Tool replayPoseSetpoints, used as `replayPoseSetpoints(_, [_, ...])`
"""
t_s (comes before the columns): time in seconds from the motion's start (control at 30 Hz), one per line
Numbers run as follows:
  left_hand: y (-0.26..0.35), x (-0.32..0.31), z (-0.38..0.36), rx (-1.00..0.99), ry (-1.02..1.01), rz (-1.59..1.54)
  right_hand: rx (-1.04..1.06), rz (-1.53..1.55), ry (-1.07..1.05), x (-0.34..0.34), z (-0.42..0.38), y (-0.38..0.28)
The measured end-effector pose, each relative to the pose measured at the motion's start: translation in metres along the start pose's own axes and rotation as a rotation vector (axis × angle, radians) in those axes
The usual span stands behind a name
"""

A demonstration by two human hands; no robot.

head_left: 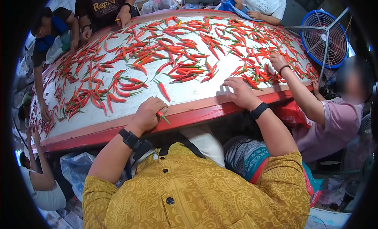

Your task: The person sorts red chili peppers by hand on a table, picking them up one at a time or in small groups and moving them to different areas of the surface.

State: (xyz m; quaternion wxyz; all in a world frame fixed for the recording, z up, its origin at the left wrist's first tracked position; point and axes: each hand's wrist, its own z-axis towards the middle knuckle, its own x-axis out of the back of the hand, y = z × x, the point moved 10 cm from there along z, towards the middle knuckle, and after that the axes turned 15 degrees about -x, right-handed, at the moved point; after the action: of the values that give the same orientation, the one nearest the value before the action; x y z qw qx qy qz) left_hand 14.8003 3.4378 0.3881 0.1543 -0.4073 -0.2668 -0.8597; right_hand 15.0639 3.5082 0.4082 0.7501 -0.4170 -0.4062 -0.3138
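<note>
My left hand (pixel 147 114) is closed at the near edge of the table, and a red chili pepper (pixel 160 114) pokes out of it with its green stem pointing down. Just beyond that hand, a single chili pepper (pixel 163 91) lies on the white tabletop (pixel 189 96). My right hand (pixel 239 92) rests over the table's rim with its fingers stretched out and apart, holding nothing I can see. Beyond both hands, many loose red chilies (pixel 189 71) are spread in clusters, some with orange or green patches.
The table has a raised red rim (pixel 197 115). At right, a person's hand (pixel 278 61) reaches among the peppers near my right hand. Other people stand along the far and left sides. A blue-ringed fan (pixel 324 38) stands at the back right. Plastic bags (pixel 76 170) hang below the rim.
</note>
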Motion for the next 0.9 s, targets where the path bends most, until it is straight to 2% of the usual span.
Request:
replayPoseSetpoints(0.03, [0.003, -0.003, 0.005, -0.001, 0.001, -0.001, -0.037, 0.032, -0.04, 0.009, 0.001, 0.007])
replayPoseSetpoints(0.07, [0.005, -0.005, 0.009, -0.011, 0.021, -0.001, -0.176, 0.041, -0.118, 0.013, 0.002, 0.024])
replayPoseSetpoints(0.1, [0.007, -0.007, 0.013, -0.021, 0.04, 0.0, -0.175, 0.04, -0.118, 0.02, 0.002, 0.033])
replayPoseSetpoints(0.17, [0.01, -0.015, 0.021, -0.006, 0.026, -0.011, -0.462, -0.27, -0.363, 0.007, -0.006, 0.084])
replayPoseSetpoints(0.2, [0.012, -0.02, 0.025, 0.005, 0.009, -0.023, -0.536, -0.329, -0.482, 0.005, -0.013, 0.096])
replayPoseSetpoints(0.23, [0.012, -0.023, 0.029, 0.005, 0.008, -0.022, -0.535, -0.327, -0.482, 0.005, -0.015, 0.104])
replayPoseSetpoints(0.3, [0.017, -0.026, 0.04, 0.013, 0.0, -0.045, -0.312, -0.324, -0.237, 0.026, -0.006, 0.101])
replayPoseSetpoints(0.37, [0.019, -0.032, 0.047, 0.006, 0.019, -0.037, -0.026, 0.042, -0.037, 0.037, -0.007, 0.102])
replayPoseSetpoints(0.47, [0.021, -0.043, 0.058, 0.009, 0.038, -0.038, -0.088, 0.181, -0.026, 0.055, -0.009, 0.122])
replayPoseSetpoints(0.53, [0.025, -0.05, 0.067, 0.021, 0.04, -0.046, -0.303, 0.129, 0.056, 0.074, -0.01, 0.149])
replayPoseSetpoints(0.57, [0.025, -0.053, 0.07, 0.047, 0.043, -0.049, -0.306, 0.127, 0.051, 0.078, -0.01, 0.154])
replayPoseSetpoints(0.63, [0.025, -0.061, 0.076, 0.073, 0.045, -0.053, -0.334, -0.004, -0.102, 0.067, -0.011, 0.166])
replayPoseSetpoints(0.7, [0.025, -0.07, 0.082, 0.095, 0.041, -0.062, -0.296, 0.009, -0.121, 0.06, -0.008, 0.17])
replayPoseSetpoints(0.77, [0.028, -0.075, 0.091, 0.086, 0.049, -0.078, -0.099, 0.033, -0.105, 0.057, 0.003, 0.152])
replayPoseSetpoints(0.83, [0.029, -0.082, 0.099, 0.078, 0.057, -0.091, -0.07, 0.087, -0.102, 0.048, 0.019, 0.143])
replayPoseSetpoints(0.9, [0.028, -0.091, 0.106, 0.104, 0.026, -0.092, -0.083, -0.174, -0.228, 0.021, 0.034, 0.143])
